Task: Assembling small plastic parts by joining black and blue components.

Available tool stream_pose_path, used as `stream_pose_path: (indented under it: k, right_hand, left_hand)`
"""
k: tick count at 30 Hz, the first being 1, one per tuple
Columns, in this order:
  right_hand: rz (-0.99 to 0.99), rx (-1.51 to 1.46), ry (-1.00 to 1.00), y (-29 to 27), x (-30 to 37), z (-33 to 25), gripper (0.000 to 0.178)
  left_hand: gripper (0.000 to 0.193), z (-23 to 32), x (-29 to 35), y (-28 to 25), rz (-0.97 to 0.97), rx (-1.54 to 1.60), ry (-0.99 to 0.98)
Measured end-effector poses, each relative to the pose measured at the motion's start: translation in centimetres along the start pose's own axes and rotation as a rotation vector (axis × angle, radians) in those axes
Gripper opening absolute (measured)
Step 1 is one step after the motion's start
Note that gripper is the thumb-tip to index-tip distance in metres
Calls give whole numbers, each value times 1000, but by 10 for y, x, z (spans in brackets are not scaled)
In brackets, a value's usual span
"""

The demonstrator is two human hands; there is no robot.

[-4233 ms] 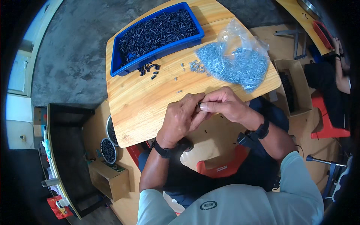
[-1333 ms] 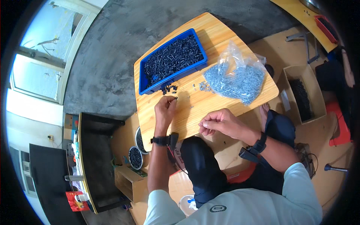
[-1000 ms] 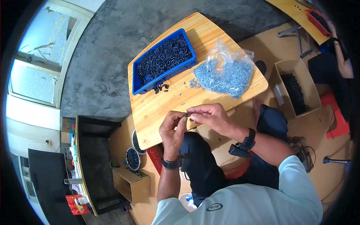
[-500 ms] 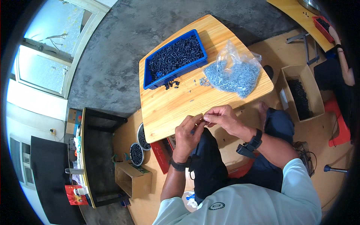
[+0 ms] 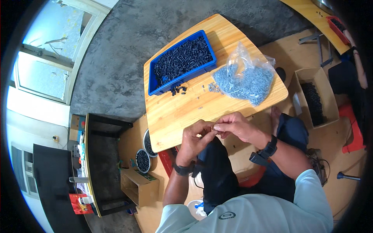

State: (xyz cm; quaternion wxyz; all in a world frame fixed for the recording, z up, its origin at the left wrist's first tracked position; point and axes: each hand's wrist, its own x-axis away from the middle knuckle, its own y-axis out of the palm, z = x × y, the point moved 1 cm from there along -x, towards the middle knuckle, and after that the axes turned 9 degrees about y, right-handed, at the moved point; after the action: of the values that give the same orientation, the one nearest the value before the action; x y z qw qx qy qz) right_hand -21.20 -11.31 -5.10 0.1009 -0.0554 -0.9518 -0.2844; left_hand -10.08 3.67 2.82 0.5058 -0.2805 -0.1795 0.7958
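My left hand (image 5: 195, 139) and my right hand (image 5: 236, 127) meet over the near edge of the wooden table (image 5: 171, 134). Their fingertips are pinched together around something tiny, mostly covered by the fingers, so its kind does not show. Farther back on the table stands a blue tray (image 5: 215, 61) full of small black cylindrical pieces (image 5: 182, 59). A few more black pieces (image 5: 178, 91) lie loose against its near side. To the right, a clear plastic bag (image 5: 248, 81) holds many small silvery metal parts, with some spilled out (image 5: 213, 87) beside it.
Two bowls of black pieces (image 5: 143, 160) sit on the floor left of the table, near an open cardboard box (image 5: 130, 186). At right stands another cardboard box (image 5: 326, 99) with black pieces inside. Beyond it, another person's arm (image 5: 359, 68) reaches toward a red tray (image 5: 337, 29).
Both hands stay pinched together, with the fingers slightly shifted and the right hand's fingertips now covering more of the small thing. The whole view has shifted a little.
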Motion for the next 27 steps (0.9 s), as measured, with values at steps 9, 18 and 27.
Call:
stream_pose_path:
  k: [9, 18, 27]
  right_hand:
    - [36, 107, -81, 10, -9, -7, 17]
    - [78, 153, -97, 15, -14, -5, 16]
    - [75, 199, -121, 13, -15, -5, 18]
  left_hand:
    - [22, -140, -76, -110, 374, -344, -227]
    - [19, -168, -107, -90, 374, -764, -111]
    - [18, -170, -94, -94, 373, -780, -152]
